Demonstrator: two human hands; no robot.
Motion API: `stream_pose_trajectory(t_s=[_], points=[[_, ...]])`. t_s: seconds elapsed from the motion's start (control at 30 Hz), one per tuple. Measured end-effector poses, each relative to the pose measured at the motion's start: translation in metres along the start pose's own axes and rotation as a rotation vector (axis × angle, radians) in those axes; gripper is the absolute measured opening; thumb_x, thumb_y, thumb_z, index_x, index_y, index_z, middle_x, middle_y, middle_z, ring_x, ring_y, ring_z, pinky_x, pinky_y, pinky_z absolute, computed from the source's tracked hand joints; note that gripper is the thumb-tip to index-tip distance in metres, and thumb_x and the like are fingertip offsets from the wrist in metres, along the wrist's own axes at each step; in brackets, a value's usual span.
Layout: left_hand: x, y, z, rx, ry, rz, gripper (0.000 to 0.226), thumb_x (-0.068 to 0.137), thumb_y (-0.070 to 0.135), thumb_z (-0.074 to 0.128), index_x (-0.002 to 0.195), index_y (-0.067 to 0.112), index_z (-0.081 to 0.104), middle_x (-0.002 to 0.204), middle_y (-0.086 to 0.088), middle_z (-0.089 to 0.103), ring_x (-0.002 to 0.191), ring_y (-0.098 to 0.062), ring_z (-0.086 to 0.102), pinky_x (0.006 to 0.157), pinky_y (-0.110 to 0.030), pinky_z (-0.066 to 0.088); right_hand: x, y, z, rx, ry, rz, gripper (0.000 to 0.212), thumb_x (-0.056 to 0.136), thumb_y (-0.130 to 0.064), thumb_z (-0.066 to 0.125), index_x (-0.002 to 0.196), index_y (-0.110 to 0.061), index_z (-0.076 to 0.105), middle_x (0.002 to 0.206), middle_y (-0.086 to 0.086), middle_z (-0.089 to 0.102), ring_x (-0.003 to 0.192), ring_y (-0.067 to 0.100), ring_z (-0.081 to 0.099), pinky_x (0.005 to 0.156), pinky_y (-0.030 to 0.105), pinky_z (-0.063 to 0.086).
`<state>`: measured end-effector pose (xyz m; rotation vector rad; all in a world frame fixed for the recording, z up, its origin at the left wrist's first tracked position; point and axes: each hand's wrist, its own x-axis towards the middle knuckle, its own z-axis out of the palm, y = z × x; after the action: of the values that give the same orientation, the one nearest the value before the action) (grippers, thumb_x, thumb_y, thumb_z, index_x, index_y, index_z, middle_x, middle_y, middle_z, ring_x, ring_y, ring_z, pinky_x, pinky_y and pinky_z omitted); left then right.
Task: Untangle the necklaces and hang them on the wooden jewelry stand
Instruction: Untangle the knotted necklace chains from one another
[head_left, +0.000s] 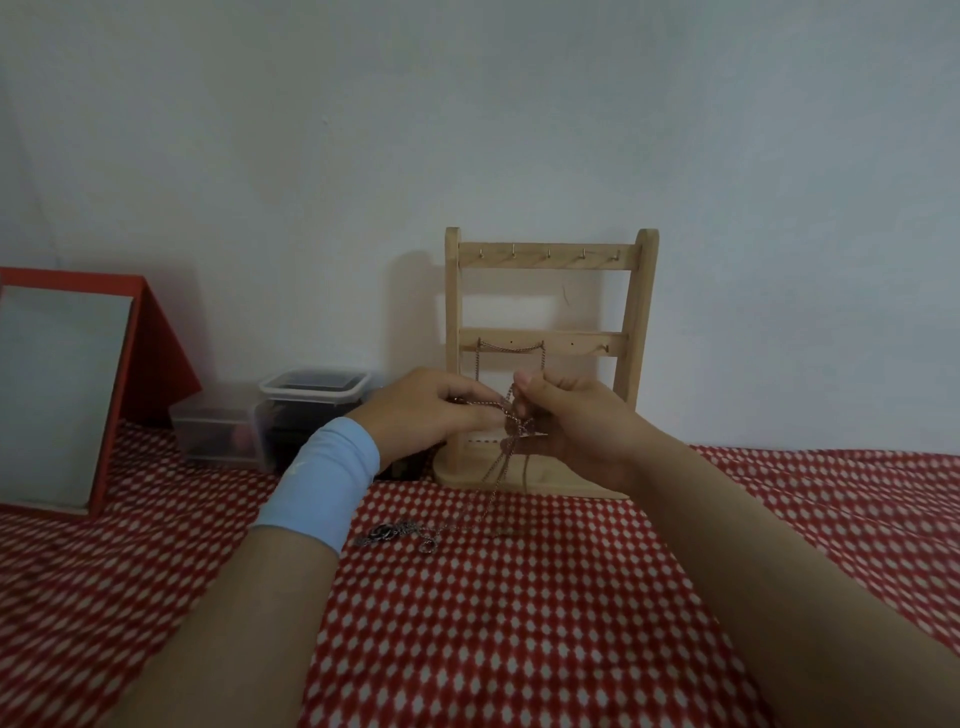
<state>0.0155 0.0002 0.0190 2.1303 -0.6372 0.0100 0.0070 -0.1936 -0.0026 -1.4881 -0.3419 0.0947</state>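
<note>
A wooden jewelry stand (545, 257) stands against the wall, with small hooks on its top and middle bars. One thin chain (511, 349) hangs from two hooks of the middle bar. In front of the stand, my left hand (421, 410) and my right hand (576, 421) pinch a knot of tangled necklaces (514, 421) between their fingertips. Strands of the tangle trail down to the cloth and end in a small heap with ring pendants (400, 535). A light blue band covers my left wrist.
A red-and-white patterned cloth (519, 623) covers the surface. Two clear plastic boxes (291, 415) sit left of the stand. A red-framed standing mirror (67, 389) leans at the far left. A plain wall rises behind everything.
</note>
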Motion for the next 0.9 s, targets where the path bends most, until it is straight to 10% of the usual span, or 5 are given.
stream_pose_trajectory(t_s=[0.1, 0.33, 0.5, 0.67, 0.9], points=[[0.0034, -0.0044, 0.0070, -0.044, 0.084, 0.001, 0.016, 0.079, 0.031, 0.078, 0.095, 0.031, 0.077, 0.094, 0.016, 0.074, 0.091, 0.004, 0.064, 0.085, -0.018, 0.050, -0.0008, -0.0011, 0.0036, 0.024, 0.015, 0.010, 0.030, 0.102, -0.027, 0.058, 0.077, -0.011, 0.066, 0.073, 0.003, 0.060, 0.068, 0.015, 0.060, 0.062, 0.031, 0.058], [0.0056, -0.0086, 0.0092, -0.189, 0.081, 0.022, 0.011, 0.095, 0.027, 0.060, 0.094, 0.026, 0.072, 0.072, 0.018, 0.066, 0.064, 0.002, 0.056, 0.065, -0.018, 0.045, -0.0021, -0.0066, -0.0024, -0.042, 0.033, 0.036, 0.018, 0.099, -0.019, 0.064, 0.111, -0.005, 0.067, 0.084, 0.009, 0.067, 0.068, 0.020, 0.066, 0.054, 0.031, 0.055], [0.0047, -0.0081, 0.0097, -0.149, 0.073, -0.002, 0.015, 0.098, 0.026, 0.054, 0.099, 0.022, 0.068, 0.052, 0.017, 0.058, 0.050, -0.003, 0.050, 0.048, -0.015, 0.043, -0.0035, -0.0082, -0.0031, -0.264, 0.055, -0.029, 0.019, 0.097, -0.020, 0.067, 0.096, -0.001, 0.070, 0.087, 0.008, 0.071, 0.080, 0.018, 0.067, 0.069, 0.032, 0.058], [0.0066, -0.0075, 0.0096, -0.168, 0.116, -0.008, 0.016, 0.097, 0.028, 0.056, 0.096, 0.021, 0.070, 0.053, 0.013, 0.062, 0.051, -0.007, 0.053, 0.051, -0.017, 0.046, -0.0036, -0.0077, 0.0002, -0.507, 0.181, -0.122, 0.023, 0.086, -0.030, 0.080, 0.092, -0.009, 0.079, 0.075, -0.007, 0.075, 0.069, 0.000, 0.065, 0.064, 0.017, 0.052], [0.0048, -0.0095, 0.0077, -0.027, 0.037, -0.061, 0.030, 0.098, 0.039, 0.050, 0.089, 0.018, 0.069, 0.052, 0.010, 0.061, 0.056, -0.008, 0.056, 0.059, -0.019, 0.048, -0.0043, -0.0069, -0.0040, -0.622, 0.070, -0.008, 0.019, 0.097, -0.029, 0.067, 0.100, -0.013, 0.078, 0.084, -0.005, 0.076, 0.069, 0.004, 0.067, 0.076, 0.029, 0.057]])
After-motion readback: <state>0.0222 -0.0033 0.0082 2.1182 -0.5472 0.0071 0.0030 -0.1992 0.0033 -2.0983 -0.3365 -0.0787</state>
